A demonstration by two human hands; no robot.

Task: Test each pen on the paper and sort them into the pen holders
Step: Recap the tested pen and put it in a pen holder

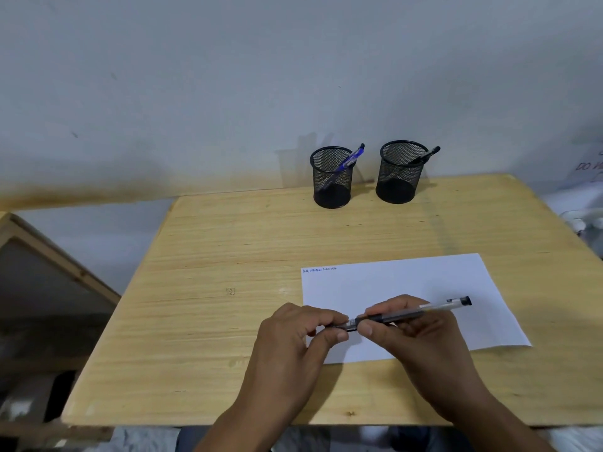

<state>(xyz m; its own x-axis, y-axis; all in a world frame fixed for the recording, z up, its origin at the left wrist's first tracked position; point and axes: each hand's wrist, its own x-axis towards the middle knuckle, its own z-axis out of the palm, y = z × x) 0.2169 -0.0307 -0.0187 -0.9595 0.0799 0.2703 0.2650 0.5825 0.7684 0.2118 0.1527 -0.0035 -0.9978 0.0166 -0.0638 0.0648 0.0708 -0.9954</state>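
**Both hands on one pen above the paper**

A pale wooden table (228, 256) stands against a plain grey-white wall (195, 76), whose lower edge carries a yellowish stain. To the left, below table level, sits a wood-framed panel (49, 262); at the far right edge lie white things too blurred to name.

At the back of the table stand two black mesh pen holders, near each other but apart. The left holder (332, 182) has a blue pen (350, 159) leaning out to the right; the right holder (399, 177) has a dark pen (424, 157) leaning the same way.

A white sheet of paper (456, 282) lies on the near right part of the table, with a small line of writing at its far left corner (too small to read).

Over the sheet's near left part, a clear-barrelled pen (414, 313) with dark ink and a black end cap lies roughly level. The right hand (414, 334) pinches its grip section between thumb and fingers; the left hand (293, 337) pinches the tip end, where a small cap seems to sit.
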